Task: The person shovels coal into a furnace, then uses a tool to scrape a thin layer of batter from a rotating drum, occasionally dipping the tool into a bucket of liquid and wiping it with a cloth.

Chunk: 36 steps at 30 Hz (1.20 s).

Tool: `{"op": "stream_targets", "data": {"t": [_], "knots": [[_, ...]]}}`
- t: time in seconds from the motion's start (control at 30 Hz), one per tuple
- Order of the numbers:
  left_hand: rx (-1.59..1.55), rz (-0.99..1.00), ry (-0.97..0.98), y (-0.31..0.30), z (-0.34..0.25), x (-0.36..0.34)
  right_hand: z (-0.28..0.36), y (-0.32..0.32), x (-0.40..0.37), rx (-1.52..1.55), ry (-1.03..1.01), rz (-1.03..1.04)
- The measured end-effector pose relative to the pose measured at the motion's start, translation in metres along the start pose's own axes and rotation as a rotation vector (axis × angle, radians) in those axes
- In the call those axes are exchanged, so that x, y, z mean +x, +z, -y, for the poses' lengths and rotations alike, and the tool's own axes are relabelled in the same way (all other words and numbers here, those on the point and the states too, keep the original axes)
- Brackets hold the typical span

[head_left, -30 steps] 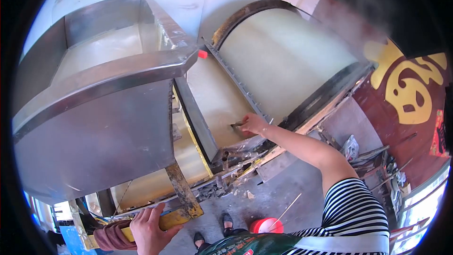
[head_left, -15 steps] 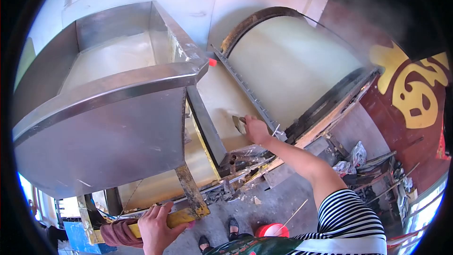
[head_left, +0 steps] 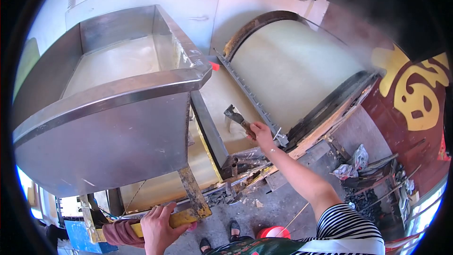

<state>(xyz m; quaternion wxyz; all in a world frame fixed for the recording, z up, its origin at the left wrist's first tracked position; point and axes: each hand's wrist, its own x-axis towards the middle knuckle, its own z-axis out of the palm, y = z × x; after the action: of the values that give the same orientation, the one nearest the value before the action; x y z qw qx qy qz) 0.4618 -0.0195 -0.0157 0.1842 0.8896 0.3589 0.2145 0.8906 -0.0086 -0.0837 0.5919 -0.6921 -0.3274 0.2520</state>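
My right hand (head_left: 262, 137) is closed around the handle of a scraper (head_left: 239, 120) with a dark, crusted blade. The blade points up and to the left, above pale liquid in a trough (head_left: 213, 130). Beside the trough curves a large drum (head_left: 288, 66) with a pale, damp-looking surface, and a toothed metal strip (head_left: 245, 95) runs along its near side. My left hand (head_left: 159, 226) grips a worn yellow metal bar (head_left: 188, 216), next to a brown cloth (head_left: 121, 232) draped over it.
A big steel tank (head_left: 108, 141) with pale liquid inside stands at the left. Steam rises at the upper right. Below my right arm are a red bucket (head_left: 272, 232), plastic bags (head_left: 351, 163) and dark rubble. A blue box (head_left: 85, 236) sits at the lower left.
The scraper has come up from the liquid, its blade now tilted up and left. My right hand has shifted slightly down and right. My left hand stays on the bar.
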Motion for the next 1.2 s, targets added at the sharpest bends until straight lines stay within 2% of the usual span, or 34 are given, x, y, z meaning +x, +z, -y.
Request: {"op": "stream_targets", "data": {"t": [0.03,0.07,0.13,0.17,0.23,0.33,0.47,0.77,0.83,0.87,0.97,1.0,1.07,1.13,1.2], "knots": [[0.000,-0.002,0.005,0.000,0.000,0.000,0.006,0.001,-0.004,0.197,0.146,0.025],[0.000,-0.002,0.002,0.002,0.003,-0.001,0.009,0.002,-0.006,0.196,0.147,0.028],[-0.017,0.000,-0.028,0.006,0.012,-0.003,0.012,0.003,-0.008,0.607,0.286,0.062],[-0.019,-0.001,-0.030,0.007,0.014,-0.003,0.011,0.003,-0.007,0.603,0.287,0.063],[0.017,0.004,0.002,0.007,0.015,-0.003,0.008,0.001,-0.005,1.005,0.458,0.163],[0.015,0.010,0.007,0.006,0.015,-0.003,0.007,0.000,-0.007,1.177,0.476,0.266],[0.007,0.010,0.000,0.006,0.015,-0.003,0.010,0.003,-0.014,1.223,0.414,0.347],[-0.022,0.020,0.014,0.005,0.015,-0.003,0.028,-0.004,-0.037,0.860,0.408,0.166],[-0.002,0.012,0.019,0.005,0.015,-0.003,0.027,-0.006,-0.042,0.388,0.287,0.059],[-0.003,0.015,0.022,0.005,0.015,-0.003,0.025,-0.006,-0.044,0.388,0.288,0.054],[-0.009,0.012,0.022,0.005,0.016,-0.004,0.004,-0.008,-0.049,-0.152,-0.030,0.010],[-0.012,0.009,0.025,0.005,0.015,-0.004,-0.004,-0.012,-0.052,-0.153,-0.030,0.008],[-0.017,0.007,0.030,0.005,0.016,-0.004,-0.003,-0.013,-0.060,-0.551,-0.203,-0.026],[-0.010,-0.008,0.053,0.006,0.018,-0.005,0.000,-0.014,-0.067,-0.562,-0.175,-0.033],[-0.020,0.000,0.049,0.007,0.019,-0.006,0.003,-0.015,-0.074,-0.722,-0.210,-0.050]]}}
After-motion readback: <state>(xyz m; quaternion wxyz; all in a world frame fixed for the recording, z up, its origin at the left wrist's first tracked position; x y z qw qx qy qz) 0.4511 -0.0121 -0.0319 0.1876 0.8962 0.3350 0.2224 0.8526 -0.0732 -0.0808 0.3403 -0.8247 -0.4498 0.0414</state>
